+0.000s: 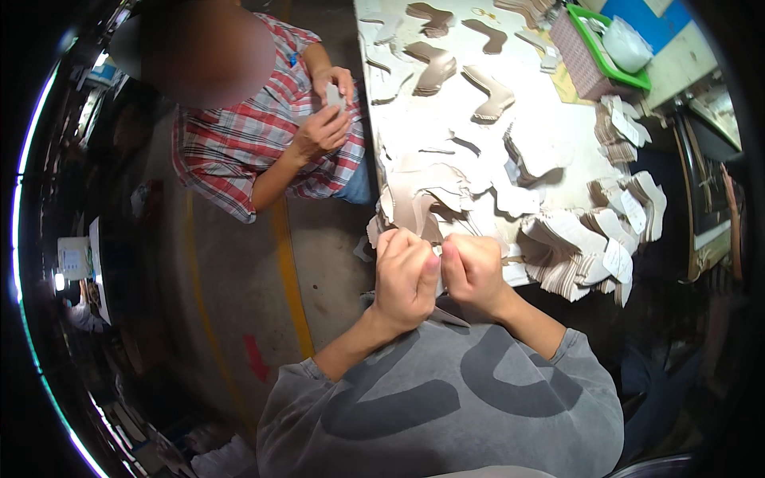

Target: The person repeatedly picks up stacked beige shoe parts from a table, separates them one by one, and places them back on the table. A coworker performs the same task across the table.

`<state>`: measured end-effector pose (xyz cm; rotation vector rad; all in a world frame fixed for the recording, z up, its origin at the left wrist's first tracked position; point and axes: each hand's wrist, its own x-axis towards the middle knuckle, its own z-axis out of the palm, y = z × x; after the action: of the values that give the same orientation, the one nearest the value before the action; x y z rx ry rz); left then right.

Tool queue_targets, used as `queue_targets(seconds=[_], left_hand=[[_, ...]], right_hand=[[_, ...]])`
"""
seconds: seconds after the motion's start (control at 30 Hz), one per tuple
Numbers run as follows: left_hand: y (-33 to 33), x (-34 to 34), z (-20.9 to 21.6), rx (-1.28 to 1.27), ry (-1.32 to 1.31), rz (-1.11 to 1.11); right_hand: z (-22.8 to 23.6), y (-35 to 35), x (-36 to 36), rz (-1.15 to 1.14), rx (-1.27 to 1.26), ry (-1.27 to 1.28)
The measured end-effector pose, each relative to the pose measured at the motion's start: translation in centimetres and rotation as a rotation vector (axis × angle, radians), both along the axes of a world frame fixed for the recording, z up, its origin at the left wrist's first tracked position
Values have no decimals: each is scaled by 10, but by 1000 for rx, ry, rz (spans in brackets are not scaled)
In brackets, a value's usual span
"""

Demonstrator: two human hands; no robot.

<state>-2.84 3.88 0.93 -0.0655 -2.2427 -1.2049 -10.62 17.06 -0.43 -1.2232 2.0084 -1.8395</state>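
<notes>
My left hand [405, 279] and my right hand [476, 275] are side by side at the near edge of the table, both closed with thumbs up. A small pale bit shows between them. The tip of a grey flat piece [451, 318] sticks out below, against my shirt; whether the hands grip this same piece is hidden by the fingers. Just beyond my hands lies a loose heap of curved beige cut pieces [418, 191], like shoe-upper parts. To the right of my right hand are fanned stacks of the same pieces [570, 243], some with white paper slips [617, 260].
The brightly lit white table [570, 175] carries more stacks of curved pieces [490, 92] farther off. A green-rimmed basket [606, 48] with a plastic bag stands far right. At the left, a co-worker in a plaid shirt [231, 151] holds a small grey piece [335, 97].
</notes>
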Motion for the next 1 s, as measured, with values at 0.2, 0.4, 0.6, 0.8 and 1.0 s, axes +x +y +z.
queue_targets(seconds=[0.2,0.4,0.6,0.8,1.0], left_hand=[[-5,-4,-9,-108,-114,77],[-9,-6,-18,-76,-210,109],[-10,-3,-22,-90,-131,69],[-15,-2,-22,-46,-124,66],[-29,3,-13,18,-218,57]], right_hand=[[-7,-4,-6,9,17,35],[-10,-7,-7,-12,110,-89],[-13,-11,-3,-56,149,-184],[-14,-14,-8,-51,188,-20],[-6,-11,-5,-12,104,-50]])
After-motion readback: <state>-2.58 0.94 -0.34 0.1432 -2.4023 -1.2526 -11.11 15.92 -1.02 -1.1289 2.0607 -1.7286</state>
